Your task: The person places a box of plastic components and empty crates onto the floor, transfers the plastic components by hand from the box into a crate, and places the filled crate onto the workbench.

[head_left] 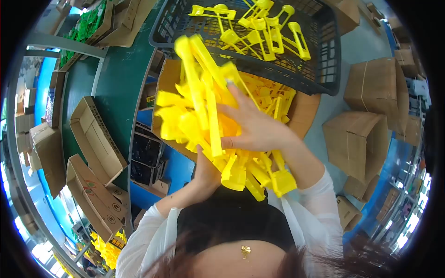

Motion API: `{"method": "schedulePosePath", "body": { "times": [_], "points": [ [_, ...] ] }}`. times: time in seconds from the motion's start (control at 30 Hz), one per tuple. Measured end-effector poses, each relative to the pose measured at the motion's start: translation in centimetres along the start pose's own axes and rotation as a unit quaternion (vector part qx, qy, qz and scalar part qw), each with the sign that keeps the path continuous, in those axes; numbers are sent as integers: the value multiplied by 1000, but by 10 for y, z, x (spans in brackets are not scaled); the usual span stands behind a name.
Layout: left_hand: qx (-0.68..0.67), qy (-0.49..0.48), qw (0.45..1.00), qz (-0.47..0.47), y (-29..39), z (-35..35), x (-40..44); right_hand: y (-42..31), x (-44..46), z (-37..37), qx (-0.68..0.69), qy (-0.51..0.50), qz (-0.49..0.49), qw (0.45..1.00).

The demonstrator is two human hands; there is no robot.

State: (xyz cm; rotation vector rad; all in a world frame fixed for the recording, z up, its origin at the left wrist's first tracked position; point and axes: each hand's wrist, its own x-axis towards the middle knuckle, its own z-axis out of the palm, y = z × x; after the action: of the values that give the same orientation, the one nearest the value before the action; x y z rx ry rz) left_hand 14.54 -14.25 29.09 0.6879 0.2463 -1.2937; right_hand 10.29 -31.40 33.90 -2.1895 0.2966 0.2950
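A large loose bundle of yellow plastic parts (185,123), long narrow frames with wider ends, is gathered between my two hands. From the right, my right hand (255,123) presses over the bundle with its fingers spread across it. Lower down, my left hand (207,169) supports the bundle from below, its fingers mostly hidden behind the parts. Beneath, a cardboard box (306,113) holds more of the same yellow parts. Just beyond it, a dark plastic crate (324,60) has several yellow parts lying in it.
To the left stands a green table (125,65) with open cardboard trays (95,143) on it. Large cardboard boxes (357,139) are on the floor at right. Green parts (88,23) sit in a box at upper left, and a yellow pile (106,250) shows at lower left.
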Motion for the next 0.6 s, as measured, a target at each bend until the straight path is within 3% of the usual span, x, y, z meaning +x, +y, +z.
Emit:
{"method": "schedulePosePath", "body": {
  "times": [0.07, 0.13, 0.2, 0.23, 0.3, 0.33, 0.4, 0.43, 0.47, 0.53, 0.57, 0.6],
  "points": [
    [-58, -40, 997, 40, 20, 51, -9, -24, -12, -35, -34, 40, -49, 997],
    [-12, -91, 991, 94, 46, 96, 4, -38, -12, -71, -109, 107, -93, 984],
    [40, -147, 977, 150, 75, 136, 35, -24, 15, -101, -138, 281, -179, 933],
    [61, -170, 969, 167, 88, 152, 63, -8, 40, -129, -163, 253, -145, 943],
    [100, -185, 961, 178, 111, 166, 128, 26, 80, -176, -56, 172, -107, 978],
    [119, -177, 962, 169, 119, 163, 159, 46, 94, -190, 75, 119, -102, 985],
    [195, -132, 960, 152, 130, 142, 198, 109, 122, -211, -77, 144, -36, 986],
    [278, -100, 943, 150, 135, 130, 208, 124, 116, -212, -121, 194, 47, 973],
    [419, -92, 869, 248, 141, 117, 207, 137, 109, -209, -161, 237, 130, 949],
    [659, -66, 635, 398, 150, 81, 200, 127, 76, -203, -166, 263, 246, 918],
    [344, 3, 914, 214, 143, 119, 171, 144, 65, -190, -183, 343, 234, 891],
    [338, -37, 913, 225, 152, 93, 185, 158, 55, -176, -201, 420, 221, 857]
  ]
}}
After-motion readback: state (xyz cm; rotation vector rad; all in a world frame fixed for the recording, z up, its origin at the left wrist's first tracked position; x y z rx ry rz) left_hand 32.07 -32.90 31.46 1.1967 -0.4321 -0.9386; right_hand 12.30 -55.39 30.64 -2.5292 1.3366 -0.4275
